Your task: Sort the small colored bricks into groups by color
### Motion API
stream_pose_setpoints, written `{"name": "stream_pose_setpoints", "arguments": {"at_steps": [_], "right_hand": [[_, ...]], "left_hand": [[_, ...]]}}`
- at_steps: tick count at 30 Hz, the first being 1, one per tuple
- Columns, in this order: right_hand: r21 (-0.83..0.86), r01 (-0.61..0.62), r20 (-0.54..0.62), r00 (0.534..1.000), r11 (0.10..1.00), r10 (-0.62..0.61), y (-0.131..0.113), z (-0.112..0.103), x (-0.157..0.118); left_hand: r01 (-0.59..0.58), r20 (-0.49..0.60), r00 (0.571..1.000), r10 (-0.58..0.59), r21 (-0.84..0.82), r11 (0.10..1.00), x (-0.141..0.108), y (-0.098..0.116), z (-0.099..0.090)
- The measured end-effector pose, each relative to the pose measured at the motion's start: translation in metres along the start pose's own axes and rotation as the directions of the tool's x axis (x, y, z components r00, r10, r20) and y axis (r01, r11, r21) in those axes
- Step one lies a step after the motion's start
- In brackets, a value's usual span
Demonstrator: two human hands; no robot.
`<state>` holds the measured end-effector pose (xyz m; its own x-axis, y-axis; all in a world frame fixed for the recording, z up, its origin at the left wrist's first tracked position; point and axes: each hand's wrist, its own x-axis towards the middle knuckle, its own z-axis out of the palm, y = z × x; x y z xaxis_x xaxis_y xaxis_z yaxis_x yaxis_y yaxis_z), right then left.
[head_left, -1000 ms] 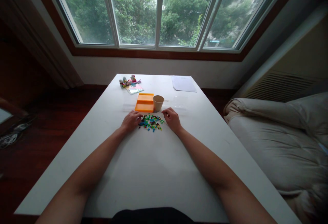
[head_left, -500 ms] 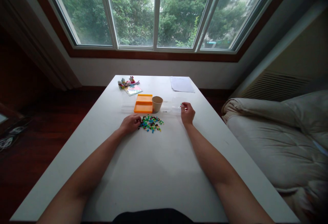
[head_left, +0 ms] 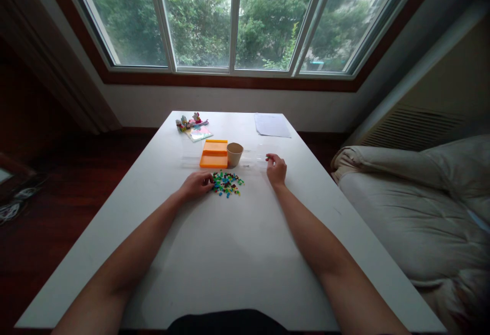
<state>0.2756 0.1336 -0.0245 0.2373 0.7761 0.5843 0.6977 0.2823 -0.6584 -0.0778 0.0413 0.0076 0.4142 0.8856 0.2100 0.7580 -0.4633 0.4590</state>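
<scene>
A loose pile of tiny coloured toy bricks (head_left: 228, 184), green, blue, yellow and dark red, lies spread on the white table. At its left edge rests my left hand (head_left: 197, 185), fingers curled with the tips against the nearest bricks; what they pinch, if anything, is hidden. My right hand (head_left: 276, 170) is right of the pile, thumb and forefinger pinched on a small green brick (head_left: 267, 158). Clear plastic trays, hard to make out, lie by that hand. Beyond the pile, an orange two-part tray (head_left: 213, 160) stands beside a brown paper cup (head_left: 234, 155).
Small built brick figures (head_left: 191, 121) and a shiny card packet (head_left: 200, 133) lie at the table's far left. A sheet of paper (head_left: 272, 125) is at the far right. A cushioned seat (head_left: 413, 212) stands right of the table (head_left: 237, 253).
My right hand has moved slightly left with the small green brick. My left hand has shifted a little right, further onto the pile's edge.
</scene>
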Motion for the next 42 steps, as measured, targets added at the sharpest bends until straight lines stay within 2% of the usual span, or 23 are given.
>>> {"name": "stream_pose_setpoints", "arguments": {"at_steps": [6, 15, 21, 27, 32, 36, 39, 42], "right_hand": [[0.035, 0.045, 0.025, 0.999, 0.998, -0.046, -0.002, 0.002, -0.001], [0.049, 0.028, -0.001, 1.0, 0.998, -0.028, -0.01, -0.001, -0.004], [0.071, 0.114, 0.039, 0.992, 0.991, -0.117, -0.027, 0.0, -0.014], [0.121, 0.226, 0.113, 0.964, 0.967, -0.239, -0.043, -0.001, -0.023], [0.164, 0.322, 0.176, 0.92, 0.932, -0.349, -0.053, -0.002, -0.029], [0.195, 0.389, 0.254, 0.867, 0.901, -0.429, -0.06, -0.002, -0.035], [0.218, 0.446, 0.323, 0.806, 0.868, -0.496, -0.066, 0.0, -0.039], [0.247, 0.514, 0.398, 0.719, 0.822, -0.569, -0.074, 0.002, -0.046]], "left_hand": [[-0.001, 0.009, 1.0, 0.002, -0.034, 0.999, 0.001, -0.002, 0.001], [-0.027, -0.007, 1.0, 0.026, -0.066, 0.997, 0.001, -0.003, 0.0], [-0.006, 0.015, 1.0, 0.008, -0.096, 0.995, 0.001, -0.001, 0.0], [0.004, -0.009, 1.0, -0.005, -0.132, 0.991, 0.002, 0.001, 0.001], [0.019, -0.078, 0.996, -0.03, -0.135, 0.991, 0.003, 0.003, 0.005], [0.037, -0.074, 0.996, -0.045, -0.116, 0.993, 0.003, 0.004, 0.006], [0.073, -0.064, 0.995, -0.08, -0.097, 0.993, 0.004, 0.009, 0.008], [0.116, -0.093, 0.988, -0.119, -0.043, 0.992, 0.005, 0.017, 0.012]]}}
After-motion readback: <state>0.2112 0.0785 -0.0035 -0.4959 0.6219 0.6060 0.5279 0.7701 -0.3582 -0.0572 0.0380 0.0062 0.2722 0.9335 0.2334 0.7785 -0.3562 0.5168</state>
